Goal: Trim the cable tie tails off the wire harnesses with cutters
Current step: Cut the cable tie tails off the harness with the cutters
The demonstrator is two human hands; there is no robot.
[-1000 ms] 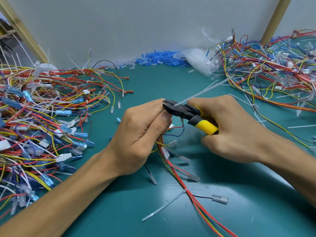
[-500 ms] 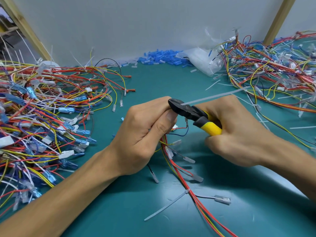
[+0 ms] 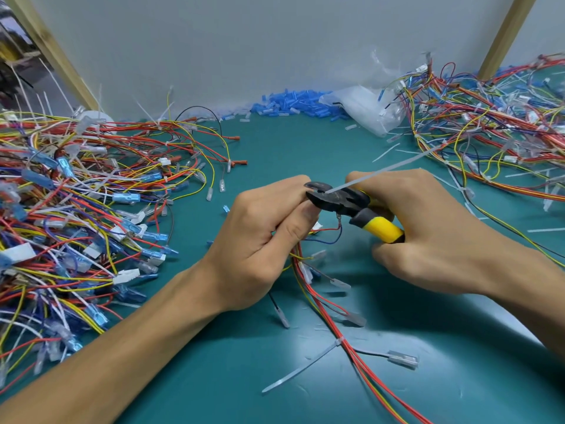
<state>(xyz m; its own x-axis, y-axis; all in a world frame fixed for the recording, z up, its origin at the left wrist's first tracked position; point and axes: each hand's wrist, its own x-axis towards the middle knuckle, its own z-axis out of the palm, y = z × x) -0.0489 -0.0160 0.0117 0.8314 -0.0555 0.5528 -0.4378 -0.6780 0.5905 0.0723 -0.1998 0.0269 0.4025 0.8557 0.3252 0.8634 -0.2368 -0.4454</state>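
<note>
My left hand (image 3: 263,240) grips a wire harness (image 3: 333,325) of red and yellow wires at its upper end, above the green mat. My right hand (image 3: 428,228) holds black cutters (image 3: 339,200) with yellow handles; the jaws sit at a white cable tie tail (image 3: 382,169) that sticks out to the upper right from beside my left fingers. Lower on the same harness a second tie tail (image 3: 299,371) points down-left. The tie head under the jaws is hidden by my fingers.
A big heap of harnesses (image 3: 70,215) covers the left of the mat, another heap (image 3: 501,130) the far right. Blue terminal sleeves (image 3: 293,104) and a clear plastic bag (image 3: 367,108) lie by the back wall. Loose cut tails lie on the mat on the right.
Both hands and the cutters have shifted slightly to the right. The tail in the jaws has swung lower toward the right; the grip on harness and cutters is unchanged.
</note>
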